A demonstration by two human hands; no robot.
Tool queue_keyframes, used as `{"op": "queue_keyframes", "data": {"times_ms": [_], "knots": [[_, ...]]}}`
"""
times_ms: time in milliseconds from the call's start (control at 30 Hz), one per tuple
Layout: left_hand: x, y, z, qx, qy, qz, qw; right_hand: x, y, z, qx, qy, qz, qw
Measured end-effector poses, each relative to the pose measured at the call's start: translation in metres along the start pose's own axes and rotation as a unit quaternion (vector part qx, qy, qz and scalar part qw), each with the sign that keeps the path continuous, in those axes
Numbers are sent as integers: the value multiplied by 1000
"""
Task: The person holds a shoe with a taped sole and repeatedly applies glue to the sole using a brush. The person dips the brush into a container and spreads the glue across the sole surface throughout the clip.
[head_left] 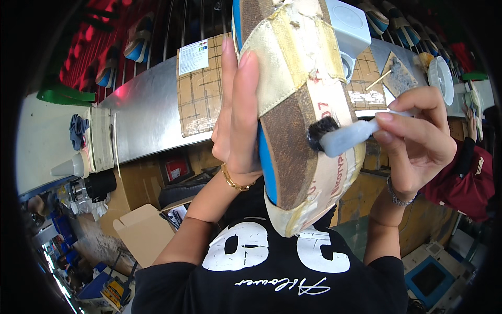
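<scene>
A half-made shoe (293, 141) on a last is held up before me with its underside showing. Brown textured covering, cream leather, yellowish glued edges and a pale insole strip make up that side, and a blue rim runs along its left. My left hand (239, 112) supports the shoe from the left, fingers extended along it and the thumb out of sight. In my right hand (418, 138), thumb and fingers pinch the whitish, crusted handle of a small brush (349, 138). Its dark bristles touch the shoe's underside near the middle.
Behind the shoe runs a metal bench (149, 99) with a cardboard sheet (201, 78), a white container (351, 23), a fuzzy grey pad (400, 73) and a white bowl (440, 80). More shoes (140, 39) sit on racks beyond. A person in maroon (463, 180) is at the right.
</scene>
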State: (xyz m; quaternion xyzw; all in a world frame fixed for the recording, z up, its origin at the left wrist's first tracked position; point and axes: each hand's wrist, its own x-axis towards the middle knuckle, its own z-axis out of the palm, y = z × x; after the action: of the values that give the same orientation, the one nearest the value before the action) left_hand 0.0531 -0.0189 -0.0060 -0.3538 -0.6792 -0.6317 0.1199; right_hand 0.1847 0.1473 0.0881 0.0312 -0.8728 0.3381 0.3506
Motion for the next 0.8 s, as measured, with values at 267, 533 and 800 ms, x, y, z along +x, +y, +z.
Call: {"op": "queue_keyframes", "data": {"times_ms": [267, 533, 800], "knots": [[2, -7, 2, 99, 29, 53, 993, -16, -6, 9, 38, 33, 10, 999], [4, -6, 7, 50, 78, 30, 995, -22, -11, 14, 17, 25, -31, 999], [14, -3, 24, -116, 163, 5, 980, 10, 2, 15, 51, 21, 28, 998]]}}
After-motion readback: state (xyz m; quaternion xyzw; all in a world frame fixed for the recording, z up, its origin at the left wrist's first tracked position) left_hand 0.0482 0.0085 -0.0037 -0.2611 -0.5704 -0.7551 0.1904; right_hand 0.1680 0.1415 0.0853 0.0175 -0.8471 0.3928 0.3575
